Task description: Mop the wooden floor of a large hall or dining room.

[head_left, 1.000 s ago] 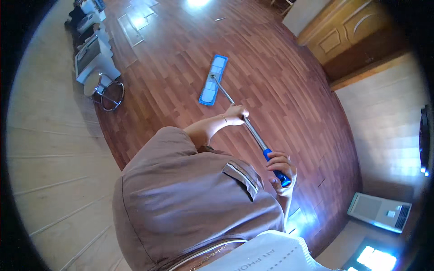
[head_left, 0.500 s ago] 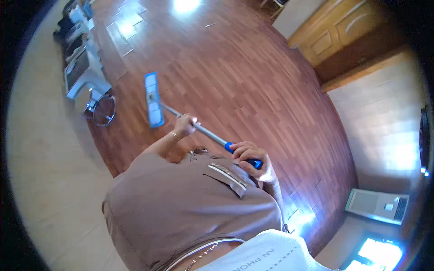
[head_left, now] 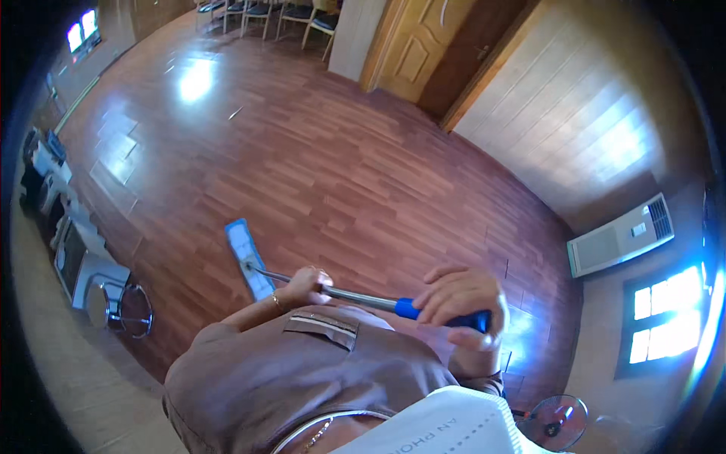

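Observation:
I hold a flat mop across the front of my body. Its blue-edged, pale head (head_left: 243, 253) rests on the floor to the left. My left hand (head_left: 306, 286) is closed round the metal pole (head_left: 364, 297), partway along it. At the pole's upper end, my right hand (head_left: 467, 301) wraps the blue handle grip (head_left: 408, 308), its fingers curled loosely over it from above. Part of the grip is hidden beneath that hand.
Reddish wooden floorboards (head_left: 333, 189) surround me. White and dark furniture with a chrome ring base (head_left: 136, 312) lines the left wall. Chairs (head_left: 302, 15) and a wooden door (head_left: 416, 57) stand ahead. An air conditioner (head_left: 605, 242) and a fan (head_left: 556, 424) are at the right.
My view has turned to the left and up, bringing the chairs and the fan into sight. The mop head appears lower and nearer my body. Both hands stay on the mop.

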`<act>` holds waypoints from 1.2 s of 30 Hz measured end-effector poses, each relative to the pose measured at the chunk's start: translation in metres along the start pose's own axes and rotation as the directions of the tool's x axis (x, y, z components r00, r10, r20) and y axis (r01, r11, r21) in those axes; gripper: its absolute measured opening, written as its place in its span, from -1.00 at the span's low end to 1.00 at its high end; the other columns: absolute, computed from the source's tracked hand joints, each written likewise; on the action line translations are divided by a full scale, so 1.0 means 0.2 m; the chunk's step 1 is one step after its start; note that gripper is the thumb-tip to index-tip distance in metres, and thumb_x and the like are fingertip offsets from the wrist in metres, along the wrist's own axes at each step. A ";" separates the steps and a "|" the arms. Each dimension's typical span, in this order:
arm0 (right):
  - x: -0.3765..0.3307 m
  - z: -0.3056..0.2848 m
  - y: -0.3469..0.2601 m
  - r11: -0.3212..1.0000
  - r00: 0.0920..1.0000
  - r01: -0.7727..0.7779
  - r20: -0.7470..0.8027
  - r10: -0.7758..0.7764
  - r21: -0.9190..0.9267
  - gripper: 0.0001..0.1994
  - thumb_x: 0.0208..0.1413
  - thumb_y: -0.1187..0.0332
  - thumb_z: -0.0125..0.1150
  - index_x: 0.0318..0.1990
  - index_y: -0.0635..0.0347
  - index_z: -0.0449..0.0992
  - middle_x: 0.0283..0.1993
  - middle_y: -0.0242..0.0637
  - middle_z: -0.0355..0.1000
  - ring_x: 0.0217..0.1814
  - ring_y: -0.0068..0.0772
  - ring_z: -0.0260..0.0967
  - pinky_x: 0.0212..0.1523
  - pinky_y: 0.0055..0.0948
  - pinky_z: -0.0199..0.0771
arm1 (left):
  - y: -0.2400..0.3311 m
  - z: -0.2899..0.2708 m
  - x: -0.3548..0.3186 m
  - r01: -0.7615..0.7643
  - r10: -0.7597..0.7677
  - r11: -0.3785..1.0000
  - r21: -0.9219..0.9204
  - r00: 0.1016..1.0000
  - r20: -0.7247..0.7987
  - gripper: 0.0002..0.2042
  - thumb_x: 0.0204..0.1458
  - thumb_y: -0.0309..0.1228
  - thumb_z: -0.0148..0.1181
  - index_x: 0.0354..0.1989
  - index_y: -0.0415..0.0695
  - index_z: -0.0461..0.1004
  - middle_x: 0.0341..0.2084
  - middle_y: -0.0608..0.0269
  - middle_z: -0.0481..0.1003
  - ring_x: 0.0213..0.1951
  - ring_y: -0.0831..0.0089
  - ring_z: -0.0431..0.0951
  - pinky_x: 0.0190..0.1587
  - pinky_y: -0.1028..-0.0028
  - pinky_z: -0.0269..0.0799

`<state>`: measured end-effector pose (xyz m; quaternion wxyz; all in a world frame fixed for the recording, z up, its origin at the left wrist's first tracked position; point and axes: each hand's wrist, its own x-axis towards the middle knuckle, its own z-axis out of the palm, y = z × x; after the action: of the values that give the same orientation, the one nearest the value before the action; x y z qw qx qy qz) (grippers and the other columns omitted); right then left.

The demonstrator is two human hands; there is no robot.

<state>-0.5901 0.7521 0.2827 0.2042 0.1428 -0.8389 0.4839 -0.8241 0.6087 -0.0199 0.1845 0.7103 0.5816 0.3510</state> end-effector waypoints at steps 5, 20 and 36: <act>0.01 -0.19 -0.28 0.946 0.968 0.245 0.111 -0.226 -0.211 -0.65 -0.12 0.04 0.31 -0.50 0.19 0.53 -0.43 -0.26 0.52 -0.35 -0.20 0.54 -0.19 -0.21 0.47 | 0.18 0.18 0.41 -0.136 0.148 0.979 -0.149 0.986 0.074 -0.82 -0.28 -0.36 0.21 -0.69 -0.12 0.34 -0.65 0.08 0.37 -0.49 0.06 0.42 -0.45 0.17 0.28; 0.14 0.15 0.12 0.987 0.983 0.160 0.090 -0.161 0.024 -0.83 -0.16 0.38 0.33 -0.47 0.15 0.42 -0.50 -0.24 0.37 -0.45 -0.15 0.41 -0.44 -0.28 0.37 | 0.65 -0.21 0.48 -0.196 0.077 0.925 -0.326 0.936 -0.343 -0.85 0.02 -0.33 0.08 -0.35 -0.15 0.42 -0.34 0.05 0.47 -0.24 0.15 0.52 -0.17 0.23 0.41; -0.19 0.77 1.36 0.910 0.928 -0.275 0.161 0.335 -0.311 -0.80 -0.12 0.22 0.20 -0.49 0.06 0.33 -0.48 -0.16 0.38 -0.35 0.07 0.38 -0.40 -0.03 0.35 | 0.98 -0.86 0.00 -0.453 0.159 0.883 -0.125 0.537 -0.828 -0.70 0.16 -0.21 0.06 -0.58 -0.09 0.36 -0.77 0.37 0.38 -0.70 0.55 0.33 -0.29 0.33 0.28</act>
<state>-0.7079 0.7526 -0.0090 0.0541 0.0290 -0.9283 0.3668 -0.8108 0.5333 0.2286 -0.0463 0.5277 0.3994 0.7482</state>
